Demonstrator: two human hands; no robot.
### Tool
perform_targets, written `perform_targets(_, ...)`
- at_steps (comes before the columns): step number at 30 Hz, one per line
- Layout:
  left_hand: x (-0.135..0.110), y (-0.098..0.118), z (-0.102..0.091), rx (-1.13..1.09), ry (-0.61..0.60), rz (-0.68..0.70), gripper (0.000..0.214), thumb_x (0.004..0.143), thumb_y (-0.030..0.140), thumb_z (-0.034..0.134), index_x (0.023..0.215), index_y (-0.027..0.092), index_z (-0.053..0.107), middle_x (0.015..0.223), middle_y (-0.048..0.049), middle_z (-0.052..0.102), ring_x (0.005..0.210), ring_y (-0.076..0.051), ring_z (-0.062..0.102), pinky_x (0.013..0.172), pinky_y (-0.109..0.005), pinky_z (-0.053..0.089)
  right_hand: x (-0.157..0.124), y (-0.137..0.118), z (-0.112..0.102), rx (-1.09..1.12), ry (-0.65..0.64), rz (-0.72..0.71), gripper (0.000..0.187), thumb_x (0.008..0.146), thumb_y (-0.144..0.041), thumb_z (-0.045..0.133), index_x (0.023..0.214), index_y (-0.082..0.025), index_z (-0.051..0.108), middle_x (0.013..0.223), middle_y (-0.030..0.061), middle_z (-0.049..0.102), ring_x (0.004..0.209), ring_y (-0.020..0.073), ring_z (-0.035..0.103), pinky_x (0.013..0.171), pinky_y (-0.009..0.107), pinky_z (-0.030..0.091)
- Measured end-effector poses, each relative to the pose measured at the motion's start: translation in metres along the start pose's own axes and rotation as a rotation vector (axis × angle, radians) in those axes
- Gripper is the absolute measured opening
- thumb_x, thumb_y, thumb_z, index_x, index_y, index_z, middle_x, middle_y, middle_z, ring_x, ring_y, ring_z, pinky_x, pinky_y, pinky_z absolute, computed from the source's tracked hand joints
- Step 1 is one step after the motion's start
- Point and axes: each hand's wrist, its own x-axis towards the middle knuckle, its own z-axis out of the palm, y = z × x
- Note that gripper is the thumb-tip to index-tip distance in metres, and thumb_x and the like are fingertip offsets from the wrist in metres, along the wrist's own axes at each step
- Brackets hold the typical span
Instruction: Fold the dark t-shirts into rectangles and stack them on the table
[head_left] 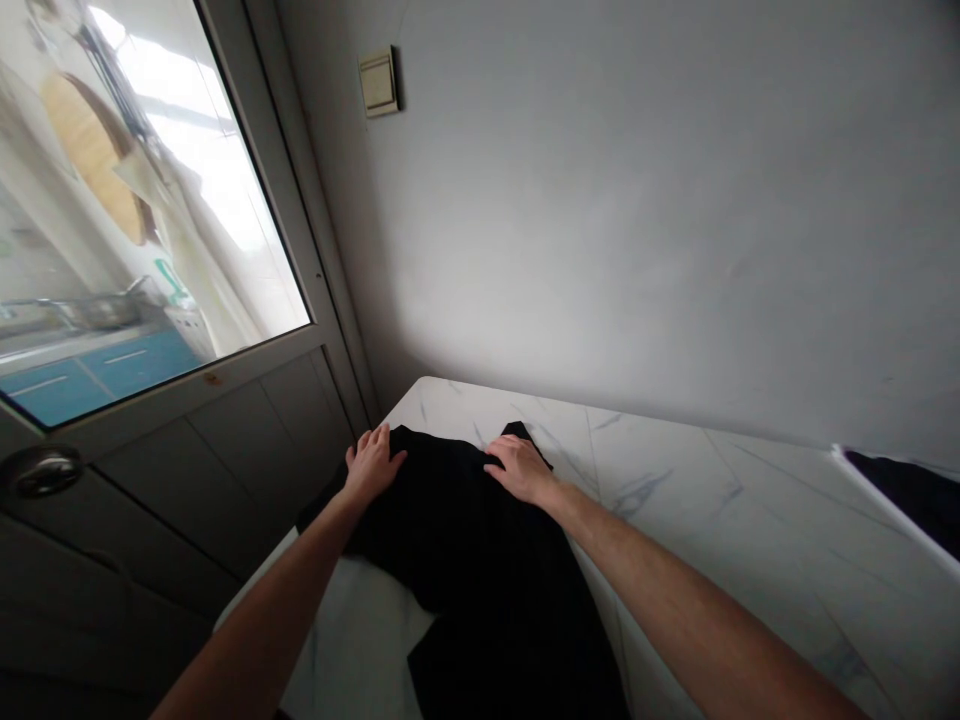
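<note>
**Black garment (465, 540) pressed down on the table (712, 500)**

Behind the table we see a plain grey wall (637, 220). Off the table's left end stands a grey door (225, 440) with 1 large glass pane. The table is white with grey veins. The black garment lies rumpled on the table's left part, running from the far left corner to the near edge. Our left hand (371, 465) lies palm down on the garment's far left edge, fingers stretched and slightly spread, gripping nothing. Our right hand (521, 468) rests palm down on the garment's far edge, fingers loosely extended, closed around nothing. High above the table's far left corner, 1 small beige switch (379, 82) sits on the wall.
</note>
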Motion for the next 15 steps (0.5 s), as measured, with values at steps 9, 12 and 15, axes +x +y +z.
perform_targets(9, 0.008, 0.029, -0.027, -0.062, -0.21, 0.297, 0.021, 0.079, 0.023, 0.06, 0.097, 0.022, 0.072, 0.102, -0.0064, 0.074, 0.105, -0.028, 0.066, 0.096, -0.04, 0.045, -0.088, 0.06, -0.063, 0.153, 0.533, 0.372, 0.03, 0.094, -0.04, 0.041, 0.098, -0.023, 0.065, 0.086, 0.008, 0.074, 0.081, 0.0252, 0.069, 0.075, 0.033, 0.051)
perform_targets(12, -0.023, 0.066, -0.046, -0.282, -0.263, 0.564, 0.016, 0.083, 0.031, 0.059, 0.089, 0.021, 0.07, 0.091, -0.0036, 0.072, 0.086, -0.021, 0.065, 0.08, -0.03, 0.047, -0.148, 0.075, -0.103, 0.212, 0.726, 0.475, 0.033, 0.092, -0.045, 0.042, 0.096, -0.022, 0.065, 0.092, 0.0096, 0.074, 0.086, 0.0258, 0.068, 0.077, 0.035, 0.053)
perform_targets(15, -0.071, 0.098, -0.074, -0.428, -0.375, 0.684, 0.027, 0.091, 0.043, 0.054, 0.083, 0.022, 0.069, 0.078, -0.0008, 0.068, 0.072, -0.017, 0.06, 0.069, -0.027, 0.046, -0.221, 0.07, -0.152, 0.179, 0.843, 0.554, 0.033, 0.092, -0.05, 0.045, 0.091, -0.024, 0.066, 0.085, 0.0076, 0.073, 0.082, 0.0265, 0.067, 0.075, 0.037, 0.054)
